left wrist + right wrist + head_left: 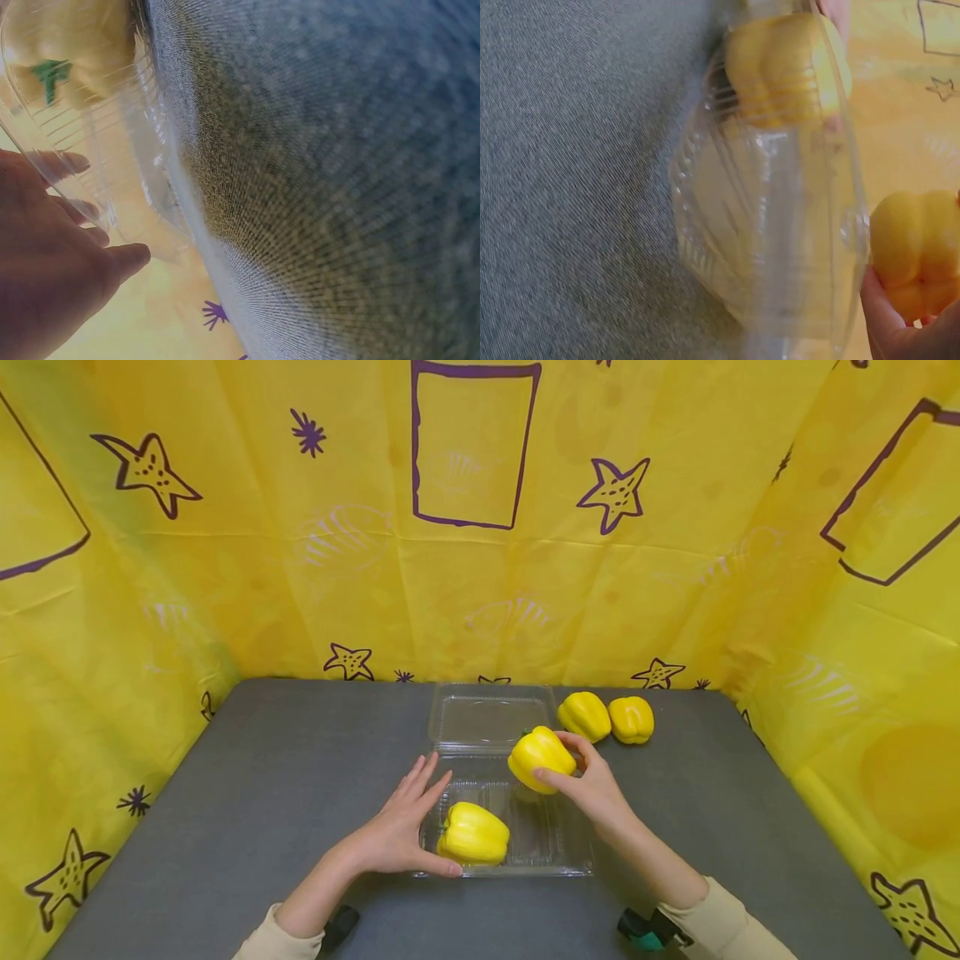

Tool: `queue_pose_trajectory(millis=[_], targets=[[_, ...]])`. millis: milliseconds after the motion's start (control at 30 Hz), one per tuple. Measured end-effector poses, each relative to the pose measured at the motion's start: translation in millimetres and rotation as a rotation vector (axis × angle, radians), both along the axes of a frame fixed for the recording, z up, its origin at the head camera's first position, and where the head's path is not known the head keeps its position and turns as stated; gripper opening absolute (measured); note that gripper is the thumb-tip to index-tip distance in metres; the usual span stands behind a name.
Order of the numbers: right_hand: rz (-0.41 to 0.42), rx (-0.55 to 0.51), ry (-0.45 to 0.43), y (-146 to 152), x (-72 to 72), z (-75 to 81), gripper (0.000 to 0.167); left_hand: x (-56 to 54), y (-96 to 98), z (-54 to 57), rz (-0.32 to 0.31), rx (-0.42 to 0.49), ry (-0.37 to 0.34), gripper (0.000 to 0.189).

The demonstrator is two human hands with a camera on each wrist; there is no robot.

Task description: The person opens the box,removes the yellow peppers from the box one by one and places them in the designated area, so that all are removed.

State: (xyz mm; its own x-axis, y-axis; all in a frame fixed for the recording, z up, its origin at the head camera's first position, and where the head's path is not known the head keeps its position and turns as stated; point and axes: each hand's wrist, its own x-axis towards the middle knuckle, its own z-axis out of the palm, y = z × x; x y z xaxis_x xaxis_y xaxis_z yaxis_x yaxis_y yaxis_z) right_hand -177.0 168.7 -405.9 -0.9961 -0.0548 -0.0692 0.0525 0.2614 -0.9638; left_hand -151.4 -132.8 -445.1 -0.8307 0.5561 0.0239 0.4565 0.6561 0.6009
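A clear plastic clamshell container stands on the table with its lid folded back away from me. One yellow bell pepper lies in its left part. My left hand rests along the left side of the container, fingers straight and spread, thumb at the near rim. Above the container's far right part, my right hand grips a second yellow bell pepper between thumb and fingers, its green stem toward the lid. The right wrist view shows this held pepper beside the container wall.
Two more yellow bell peppers, one nearer the lid and another to its right, sit side by side on the dark grey table. Yellow patterned cloth hangs behind the table and along both sides.
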Motion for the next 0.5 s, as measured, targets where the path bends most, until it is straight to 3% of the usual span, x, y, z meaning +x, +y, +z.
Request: queue_pose_trajectory(millis=[500], targets=[[-0.07, 0.0, 0.012, 25.8, -5.3, 12.4, 0.07, 1.2, 0.6, -0.2, -0.001, 0.007, -0.008, 0.125]])
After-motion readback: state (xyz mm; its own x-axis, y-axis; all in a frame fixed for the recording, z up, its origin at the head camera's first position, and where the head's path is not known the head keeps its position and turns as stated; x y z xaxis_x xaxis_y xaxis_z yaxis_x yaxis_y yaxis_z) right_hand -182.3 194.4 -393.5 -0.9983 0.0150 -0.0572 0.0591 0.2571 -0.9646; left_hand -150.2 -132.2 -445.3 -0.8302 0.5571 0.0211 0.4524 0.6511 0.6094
